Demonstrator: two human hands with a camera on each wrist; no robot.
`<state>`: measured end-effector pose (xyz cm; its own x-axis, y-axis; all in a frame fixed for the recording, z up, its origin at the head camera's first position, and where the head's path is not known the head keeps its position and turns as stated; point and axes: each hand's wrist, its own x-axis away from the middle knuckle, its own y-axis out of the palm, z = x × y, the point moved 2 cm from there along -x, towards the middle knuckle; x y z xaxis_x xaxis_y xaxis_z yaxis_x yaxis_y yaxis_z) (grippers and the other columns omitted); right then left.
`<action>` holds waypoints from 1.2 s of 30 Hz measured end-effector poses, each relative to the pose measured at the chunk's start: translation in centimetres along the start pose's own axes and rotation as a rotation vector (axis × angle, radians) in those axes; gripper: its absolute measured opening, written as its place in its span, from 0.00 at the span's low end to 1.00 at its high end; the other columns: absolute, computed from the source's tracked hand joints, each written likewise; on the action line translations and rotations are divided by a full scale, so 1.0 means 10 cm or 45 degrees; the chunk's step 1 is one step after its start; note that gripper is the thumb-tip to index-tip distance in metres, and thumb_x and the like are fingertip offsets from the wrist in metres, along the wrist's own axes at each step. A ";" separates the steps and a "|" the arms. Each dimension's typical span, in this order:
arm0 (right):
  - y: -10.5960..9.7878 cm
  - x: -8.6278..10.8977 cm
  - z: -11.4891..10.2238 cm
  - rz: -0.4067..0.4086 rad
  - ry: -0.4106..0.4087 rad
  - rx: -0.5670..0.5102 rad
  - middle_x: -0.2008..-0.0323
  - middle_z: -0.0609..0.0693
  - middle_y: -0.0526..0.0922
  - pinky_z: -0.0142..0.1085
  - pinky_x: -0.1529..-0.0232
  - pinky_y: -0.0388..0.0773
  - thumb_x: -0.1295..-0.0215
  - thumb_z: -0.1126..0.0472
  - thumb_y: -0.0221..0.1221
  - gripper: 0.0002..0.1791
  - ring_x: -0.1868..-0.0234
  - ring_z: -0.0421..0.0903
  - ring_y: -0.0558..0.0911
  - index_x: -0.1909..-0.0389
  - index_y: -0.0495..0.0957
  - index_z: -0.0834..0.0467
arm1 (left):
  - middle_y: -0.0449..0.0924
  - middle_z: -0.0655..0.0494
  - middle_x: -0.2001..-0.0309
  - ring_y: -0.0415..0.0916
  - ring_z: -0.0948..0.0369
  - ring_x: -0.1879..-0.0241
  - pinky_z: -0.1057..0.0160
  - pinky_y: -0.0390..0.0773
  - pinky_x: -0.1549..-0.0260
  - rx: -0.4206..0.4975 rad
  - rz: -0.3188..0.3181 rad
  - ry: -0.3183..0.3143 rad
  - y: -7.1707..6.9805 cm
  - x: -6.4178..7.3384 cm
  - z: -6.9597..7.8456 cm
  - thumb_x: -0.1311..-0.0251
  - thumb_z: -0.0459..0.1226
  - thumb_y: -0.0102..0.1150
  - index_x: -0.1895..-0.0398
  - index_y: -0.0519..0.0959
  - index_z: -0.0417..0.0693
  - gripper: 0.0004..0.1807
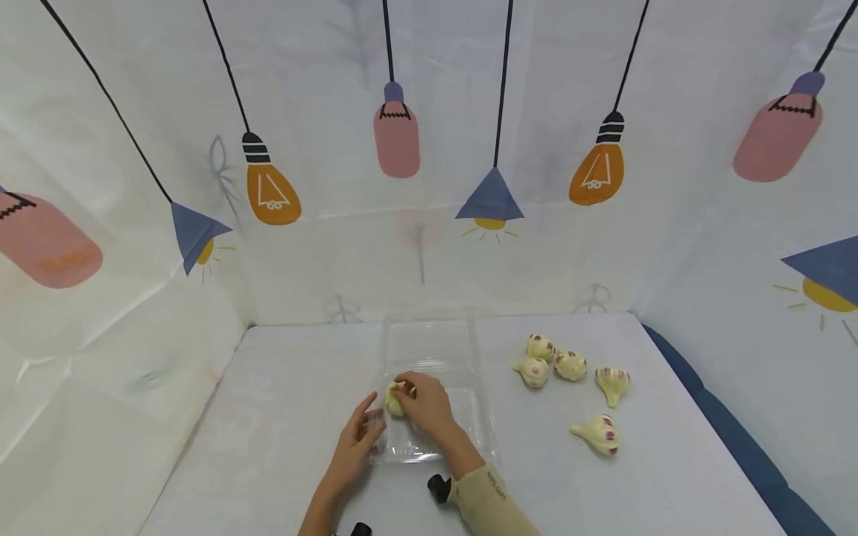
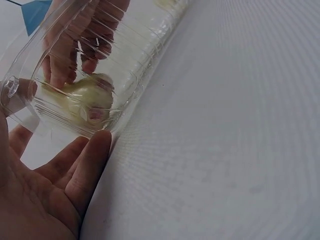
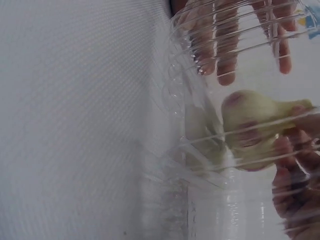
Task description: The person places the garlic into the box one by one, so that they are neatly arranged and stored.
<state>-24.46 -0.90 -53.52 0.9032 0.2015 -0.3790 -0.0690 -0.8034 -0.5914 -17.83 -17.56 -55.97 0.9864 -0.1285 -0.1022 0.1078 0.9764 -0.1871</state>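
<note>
A clear plastic clamshell container [image 1: 472,417] lies on the table with its lid [image 1: 429,339] folded back. Inside its left part, my right hand [image 1: 429,406] pinches a garlic bulb [image 1: 393,402] by the stem. Through the ribbed wall in the left wrist view, the bulb [image 2: 92,100] shows purple patches and sits low near the container's side. My left hand [image 1: 355,439] is at the container's left wall, fingers spread and fairly straight. In the left wrist view its thumb tip touches the lower edge of that wall.
Several more garlic bulbs lie to the right of the container: a cluster with one bulb [image 1: 570,365] at the back, another bulb [image 1: 613,385] farther right, and one [image 1: 599,434] nearer. A white sheet [image 1: 429,253] printed with lamps hangs behind and around the white table [image 1: 288,394].
</note>
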 end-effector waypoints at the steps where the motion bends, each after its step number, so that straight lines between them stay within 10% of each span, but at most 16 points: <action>1: 0.00 0.00 0.00 0.011 0.000 -0.001 0.76 0.40 0.79 0.28 0.75 0.70 0.44 0.62 0.69 0.09 0.77 0.33 0.73 0.61 0.85 0.55 | 0.70 0.28 0.43 0.78 0.45 0.59 0.60 0.77 0.72 -0.004 0.003 0.000 0.00 -0.01 -0.05 0.32 0.31 0.54 0.27 0.58 0.39 0.32; 17: 0.01 -0.01 0.04 0.010 0.019 -0.010 0.77 0.39 0.78 0.28 0.75 0.70 0.43 0.57 0.69 0.08 0.77 0.33 0.73 0.64 0.86 0.54 | 0.70 0.28 0.43 0.76 0.40 0.53 0.61 0.77 0.69 -0.028 0.008 0.030 -0.01 -0.06 -0.20 0.31 0.31 0.54 0.27 0.57 0.39 0.31; 27: 0.02 -0.02 0.05 0.052 0.263 0.116 0.82 0.36 0.72 0.32 0.80 0.64 0.39 0.43 0.64 0.13 0.81 0.36 0.68 0.64 0.88 0.48 | 0.69 0.30 0.42 0.76 0.43 0.52 0.60 0.76 0.67 -0.008 -0.005 0.034 0.02 -0.04 -0.23 0.30 0.36 0.54 0.26 0.56 0.43 0.32; 36: -0.01 -0.03 0.02 0.114 0.158 0.136 0.79 0.37 0.75 0.31 0.78 0.66 0.41 0.45 0.66 0.13 0.79 0.36 0.71 0.64 0.88 0.50 | 0.70 0.32 0.42 0.75 0.43 0.50 0.59 0.76 0.65 -0.004 -0.008 0.044 0.03 -0.05 -0.21 0.29 0.36 0.52 0.25 0.56 0.46 0.31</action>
<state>-24.77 -0.75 -53.50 0.9362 0.0557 -0.3470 -0.1903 -0.7497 -0.6339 -18.58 -17.54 -58.06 0.9809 -0.1403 -0.1347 0.1132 0.9751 -0.1909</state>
